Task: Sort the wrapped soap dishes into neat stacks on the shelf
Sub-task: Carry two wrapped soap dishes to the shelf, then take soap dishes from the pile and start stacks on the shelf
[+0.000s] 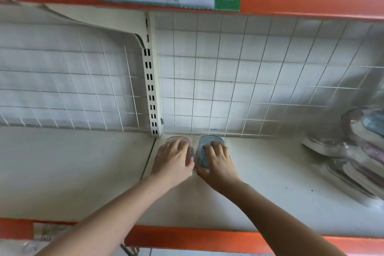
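Reaching over the orange front edge [207,239] of the cream shelf [72,172], you have both hands at the far middle, against the white wire-grid back panel [249,79]. Your left hand [173,160] lies on a pinkish wrapped soap dish [190,154], fingers curled over it and thumb at its right side. Your right hand [218,162] covers a blue wrapped soap dish [202,151] just beside it, fingers bent on top and thumb at the near end. That makes two dishes side by side, one under each hand. Far right, a loose pile of wrapped dishes [357,151] lies overlapping; its count cannot be told.
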